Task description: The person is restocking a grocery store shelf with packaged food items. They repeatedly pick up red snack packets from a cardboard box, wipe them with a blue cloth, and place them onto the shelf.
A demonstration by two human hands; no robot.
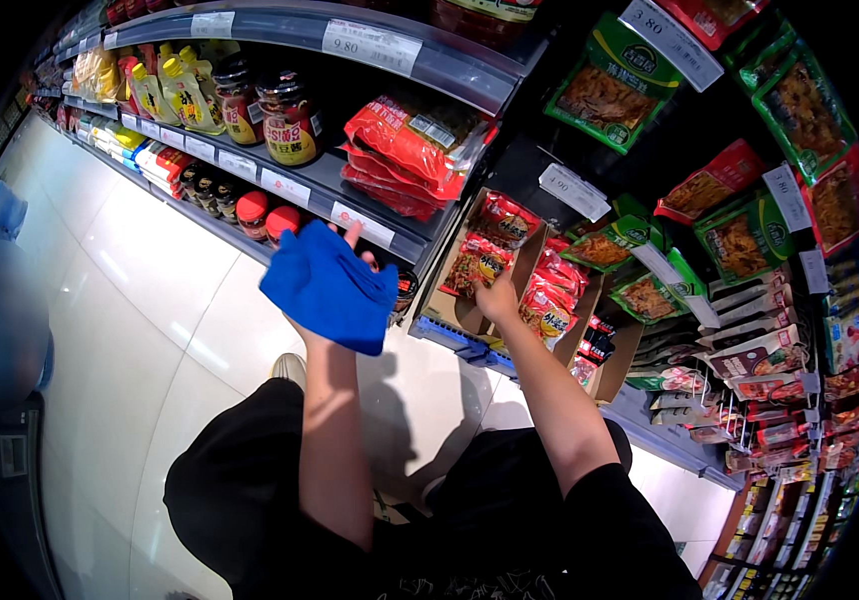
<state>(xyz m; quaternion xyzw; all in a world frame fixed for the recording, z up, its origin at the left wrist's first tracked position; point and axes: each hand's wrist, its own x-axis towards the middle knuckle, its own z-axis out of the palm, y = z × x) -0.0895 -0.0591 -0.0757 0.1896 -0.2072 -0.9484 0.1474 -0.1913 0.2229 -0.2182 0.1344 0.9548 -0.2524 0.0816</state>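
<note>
A blue cloth (332, 289) is draped over my left hand (353, 235), which holds it in front of the lower shelf. Only some fingertips show past the cloth, and the rest of that hand is covered. My right hand (498, 300) reaches into an open cardboard box (459, 311) and pinches the lower edge of a red food packet (477, 266) with a clear window. Behind it in the same box lies another red packet (506, 220). More red packets (549, 300) fill the compartment to the right, close to my wrist.
Left of the boxes, a grey shelf (429, 67) carries sauce jars (287, 120), squeeze pouches (186, 94) and stacked red packets (414, 150). Green packets (617, 82) hang at right behind price tags (574, 191). Pale floor tiles (152, 262) lie below. A blurred blue shape (2, 214) is at far left.
</note>
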